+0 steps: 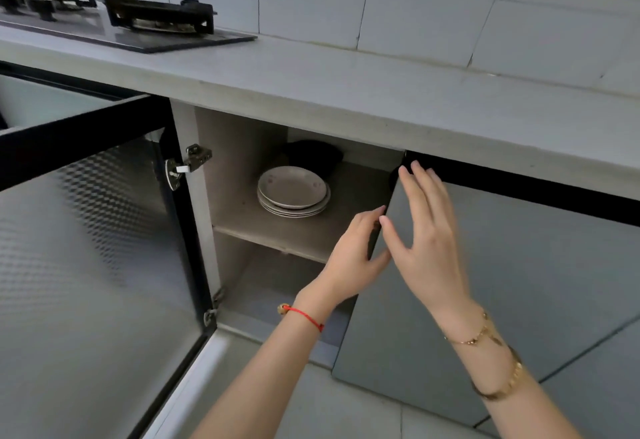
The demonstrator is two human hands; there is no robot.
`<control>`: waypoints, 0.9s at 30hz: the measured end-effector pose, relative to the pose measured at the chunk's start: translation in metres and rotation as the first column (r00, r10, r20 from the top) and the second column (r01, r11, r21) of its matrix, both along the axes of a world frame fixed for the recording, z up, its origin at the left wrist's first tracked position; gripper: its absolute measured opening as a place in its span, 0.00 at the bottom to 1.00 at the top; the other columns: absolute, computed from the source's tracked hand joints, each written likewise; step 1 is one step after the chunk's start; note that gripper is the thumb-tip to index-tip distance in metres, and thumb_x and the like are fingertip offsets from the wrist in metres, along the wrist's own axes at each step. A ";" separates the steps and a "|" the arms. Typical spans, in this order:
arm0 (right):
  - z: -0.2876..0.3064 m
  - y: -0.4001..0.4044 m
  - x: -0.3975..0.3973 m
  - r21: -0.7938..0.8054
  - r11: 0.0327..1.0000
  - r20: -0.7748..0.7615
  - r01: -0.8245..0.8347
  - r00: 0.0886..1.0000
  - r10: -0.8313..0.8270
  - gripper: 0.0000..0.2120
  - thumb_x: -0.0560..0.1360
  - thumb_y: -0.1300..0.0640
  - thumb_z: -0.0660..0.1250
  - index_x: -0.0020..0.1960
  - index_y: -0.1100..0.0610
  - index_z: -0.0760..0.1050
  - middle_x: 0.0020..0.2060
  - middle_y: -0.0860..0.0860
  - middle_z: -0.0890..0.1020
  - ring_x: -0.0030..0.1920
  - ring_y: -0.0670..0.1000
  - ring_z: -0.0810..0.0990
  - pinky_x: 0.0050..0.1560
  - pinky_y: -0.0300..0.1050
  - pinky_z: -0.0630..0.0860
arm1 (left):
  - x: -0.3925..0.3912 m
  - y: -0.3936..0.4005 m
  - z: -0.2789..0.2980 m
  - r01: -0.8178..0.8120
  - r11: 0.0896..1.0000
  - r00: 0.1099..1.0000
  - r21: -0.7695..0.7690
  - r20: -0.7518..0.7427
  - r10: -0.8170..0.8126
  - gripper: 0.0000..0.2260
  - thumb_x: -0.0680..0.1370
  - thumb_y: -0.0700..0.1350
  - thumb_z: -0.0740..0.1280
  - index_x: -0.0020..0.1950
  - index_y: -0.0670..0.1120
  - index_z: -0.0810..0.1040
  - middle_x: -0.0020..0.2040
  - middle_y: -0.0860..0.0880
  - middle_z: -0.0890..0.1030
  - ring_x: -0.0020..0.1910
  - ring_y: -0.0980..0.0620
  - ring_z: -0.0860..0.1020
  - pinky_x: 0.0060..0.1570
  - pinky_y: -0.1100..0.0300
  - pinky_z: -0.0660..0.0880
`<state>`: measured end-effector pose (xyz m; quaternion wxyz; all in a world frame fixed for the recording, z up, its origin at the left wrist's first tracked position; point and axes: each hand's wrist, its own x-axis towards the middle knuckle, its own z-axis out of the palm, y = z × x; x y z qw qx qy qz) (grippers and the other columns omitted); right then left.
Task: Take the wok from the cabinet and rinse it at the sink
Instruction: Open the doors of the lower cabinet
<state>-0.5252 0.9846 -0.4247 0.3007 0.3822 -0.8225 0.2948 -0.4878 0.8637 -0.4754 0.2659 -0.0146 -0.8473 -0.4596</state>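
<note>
**Both hands on right cabinet door, wok at back of upper shelf**

Head view: left hand [353, 248] is curled around the free vertical edge of the grey flat-panel right cabinet door [502, 282], fingertips tucked behind it, thumb on the front. Right hand [424, 230] lies flat on the door face near its top left corner, fingers spread, gripping nothing. Door is only slightly ajar. Left glass-panel door with black frame [86, 230] is swung fully open. Dark rounded wok [313, 156], partly in shadow, sits at the back of the pale upper cabinet shelf [346, 227], just behind a stack of white ceramic plates [292, 190]. Whether they touch: can't tell. Black gas hob [138, 19] sits at the far left corner of the grey stone worktop [381, 92]. Red string bracelet [306, 315] on left wrist, gold bracelets [485, 338] on right.
</note>
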 end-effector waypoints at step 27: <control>-0.015 0.155 0.212 -0.209 0.951 -0.092 0.227 0.964 -0.250 0.34 0.78 0.60 0.69 0.78 0.62 0.56 0.73 0.55 0.65 0.75 0.47 0.65 0.71 0.32 0.62 | 0.184 0.130 -0.013 0.443 0.891 0.876 -0.101 -0.165 -0.454 0.13 0.77 0.39 0.70 0.61 0.45 0.77 0.55 0.52 0.78 0.56 0.57 0.77 0.58 0.66 0.71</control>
